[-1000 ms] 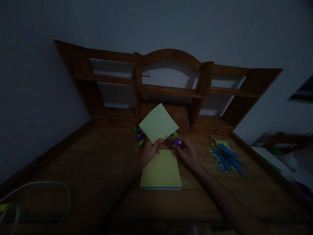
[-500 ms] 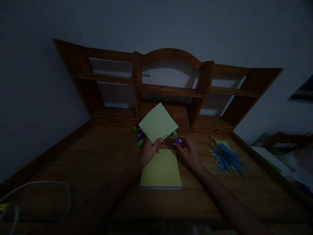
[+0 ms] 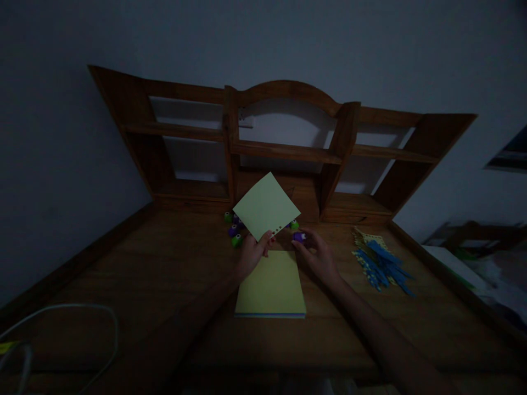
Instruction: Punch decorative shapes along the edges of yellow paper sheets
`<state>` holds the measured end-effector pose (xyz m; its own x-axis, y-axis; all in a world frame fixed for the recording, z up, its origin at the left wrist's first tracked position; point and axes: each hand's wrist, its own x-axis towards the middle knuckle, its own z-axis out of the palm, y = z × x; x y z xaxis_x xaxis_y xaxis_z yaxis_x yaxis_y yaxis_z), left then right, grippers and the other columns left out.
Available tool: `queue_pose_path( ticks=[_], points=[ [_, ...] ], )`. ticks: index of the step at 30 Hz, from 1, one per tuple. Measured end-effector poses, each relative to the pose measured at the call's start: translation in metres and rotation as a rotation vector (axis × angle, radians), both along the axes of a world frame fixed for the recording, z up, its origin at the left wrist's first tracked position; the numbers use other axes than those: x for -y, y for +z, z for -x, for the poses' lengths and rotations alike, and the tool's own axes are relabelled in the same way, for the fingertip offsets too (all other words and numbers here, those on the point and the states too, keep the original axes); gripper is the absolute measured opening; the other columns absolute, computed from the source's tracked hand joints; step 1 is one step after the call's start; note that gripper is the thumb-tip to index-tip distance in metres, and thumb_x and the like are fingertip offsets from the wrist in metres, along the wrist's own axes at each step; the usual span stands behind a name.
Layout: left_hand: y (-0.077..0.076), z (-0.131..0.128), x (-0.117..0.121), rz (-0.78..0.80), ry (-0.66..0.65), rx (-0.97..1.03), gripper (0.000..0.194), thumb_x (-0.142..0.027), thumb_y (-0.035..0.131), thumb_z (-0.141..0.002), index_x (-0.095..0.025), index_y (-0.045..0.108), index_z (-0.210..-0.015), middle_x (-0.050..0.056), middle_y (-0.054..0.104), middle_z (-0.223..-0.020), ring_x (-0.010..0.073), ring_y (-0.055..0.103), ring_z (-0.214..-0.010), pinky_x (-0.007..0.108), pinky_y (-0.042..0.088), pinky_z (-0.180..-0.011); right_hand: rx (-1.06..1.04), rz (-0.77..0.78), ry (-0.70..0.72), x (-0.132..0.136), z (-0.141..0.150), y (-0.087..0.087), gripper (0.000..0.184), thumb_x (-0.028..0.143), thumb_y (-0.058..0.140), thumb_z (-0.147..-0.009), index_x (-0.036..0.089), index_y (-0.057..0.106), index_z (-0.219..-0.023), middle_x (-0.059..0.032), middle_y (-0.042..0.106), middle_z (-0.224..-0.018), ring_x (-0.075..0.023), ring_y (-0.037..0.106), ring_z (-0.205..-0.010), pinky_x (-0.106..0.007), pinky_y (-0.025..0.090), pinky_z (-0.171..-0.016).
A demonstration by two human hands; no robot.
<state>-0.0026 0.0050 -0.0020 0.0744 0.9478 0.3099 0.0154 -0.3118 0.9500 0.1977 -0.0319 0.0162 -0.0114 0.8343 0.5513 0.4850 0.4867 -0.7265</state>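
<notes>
My left hand (image 3: 252,254) pinches the lower corner of a pale yellow sheet of paper (image 3: 267,206), held up and turned like a diamond. Several small holes run along its lower right edge. Between the thumb and fingers of my right hand (image 3: 319,255) is a small purple craft punch (image 3: 299,237), just right of the sheet and apart from it. Below both hands lies a stack of coloured paper (image 3: 272,291), yellow on top. Several green and purple punches (image 3: 236,240) stand behind my left hand, some partly hidden by the sheet.
On the right of the wooden desk (image 3: 164,274) lies a pile of blue and yellow punched paper strips (image 3: 382,263). A wooden shelf unit (image 3: 288,152) rises at the back. A white cable (image 3: 111,312) loops at the lower left.
Both hands keep almost the same place. The purple punch has turned slightly in my right fingers; the sheet stays still.
</notes>
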Motion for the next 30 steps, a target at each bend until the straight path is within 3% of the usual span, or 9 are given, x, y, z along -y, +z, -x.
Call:
queue_pose_path(
  ticks=[23, 30],
  points=[
    [0.0049, -0.0005, 0.0038, 0.003, 0.004, 0.01, 0.04, -0.049, 0.05, -0.086, -0.015, 0.057, -0.066, -0.002, 0.053, -0.051, 0.0088, 0.047, -0.041, 0.02, 0.036, -0.044, 0.016, -0.021, -0.011, -0.0009, -0.0016, -0.0011, 0.038, 0.04, 0.064, -0.084, 0.022, 0.058, -0.117, -0.0062, 0.066, -0.104, -0.0228, 0.063, -0.085, -0.037, 0.052, -0.078],
    [-0.001, -0.0004, -0.0003, -0.008, 0.004, 0.01, 0.041, -0.05, 0.049, -0.086, -0.015, 0.058, -0.067, 0.0, 0.056, -0.056, 0.0087, 0.047, -0.04, 0.02, 0.035, -0.042, 0.032, -0.032, -0.026, 0.0001, -0.001, 0.0007, 0.039, 0.042, 0.064, -0.084, 0.022, 0.058, -0.117, -0.007, 0.066, -0.103, -0.0233, 0.063, -0.083, -0.038, 0.052, -0.077]
  ],
)
